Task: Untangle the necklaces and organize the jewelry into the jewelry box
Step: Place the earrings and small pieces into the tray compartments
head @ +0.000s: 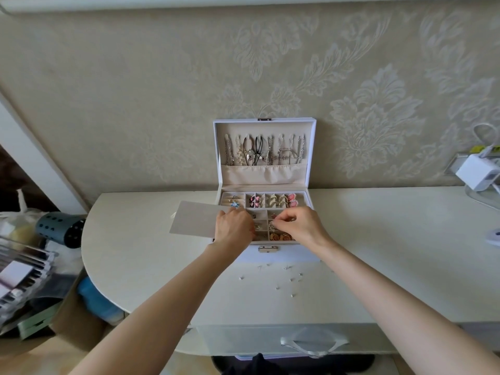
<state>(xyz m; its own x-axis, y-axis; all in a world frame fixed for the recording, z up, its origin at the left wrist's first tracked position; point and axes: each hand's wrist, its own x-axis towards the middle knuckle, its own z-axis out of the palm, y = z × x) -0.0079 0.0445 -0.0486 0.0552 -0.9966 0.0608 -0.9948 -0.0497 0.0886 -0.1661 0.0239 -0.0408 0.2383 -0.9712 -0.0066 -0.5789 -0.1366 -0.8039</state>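
1. White rectangular jewellery box (284, 256): stands at the far middle of the pale cream surface (140, 253), its lid upright against the wall. Thin silvery and dark necklaces (263, 152) hang side by side in the lid, already apart.
2. Right hand (301, 226): over the right middle of the tray, fingers curled. The grip appears to pinch a small silvery piece (272, 224) at thumb and forefinger.
3. Governing relation: the piece sits at the left tip of the right grip, directly above the small square compartments in the middle of the tray. The gold-coloured round pieces (281, 236) lie just nearer. Judged next: a short drop straight down.
4. Left hand (234, 230): over the left middle of the tray, fingers bent down into it. Whether this grip holds anything cannot be told.
5. Small loose silvery studs (291, 279): scattered on the surface near of the box, between the two forearms, unsorted. They lie slightly closer to the right forearm.
6. Pale grey rectangular card (194, 220): flat, just left of the box, partly under the left hand.
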